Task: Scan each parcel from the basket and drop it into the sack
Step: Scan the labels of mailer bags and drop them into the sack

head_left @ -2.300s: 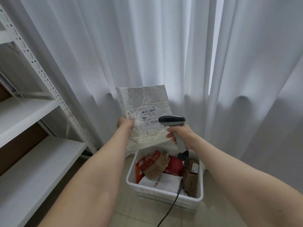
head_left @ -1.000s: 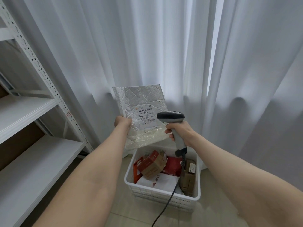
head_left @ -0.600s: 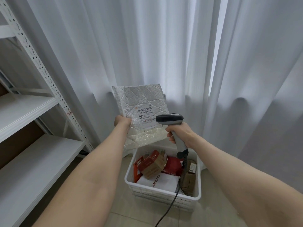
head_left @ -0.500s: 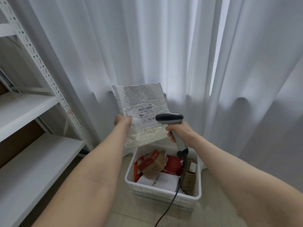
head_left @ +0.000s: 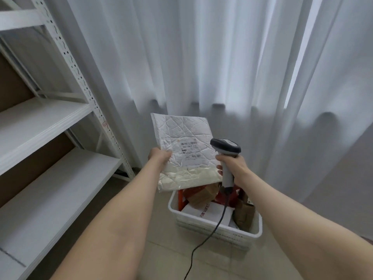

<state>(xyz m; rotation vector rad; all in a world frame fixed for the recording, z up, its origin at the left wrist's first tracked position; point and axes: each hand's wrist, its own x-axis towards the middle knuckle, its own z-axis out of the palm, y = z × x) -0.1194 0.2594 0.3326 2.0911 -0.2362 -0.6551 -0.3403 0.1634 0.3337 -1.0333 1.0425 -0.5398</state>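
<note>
Above basket, 6 o'clock of view: 1 white padded parcel, held upright, label facing camera. Count: 1 scanner with 1 cable; 1 basket, at least 4 parcels inside (red, brown, white), exact number unclear. Basket sits on tiled floor, 5 o'clock. White shelving at 9 o'clock; white curtain from 12 to 3. Hands: left hand grips parcel's left edge; right hand clenched round scanner handle, scanner head just beside label, at its 3 o'clock.
</note>
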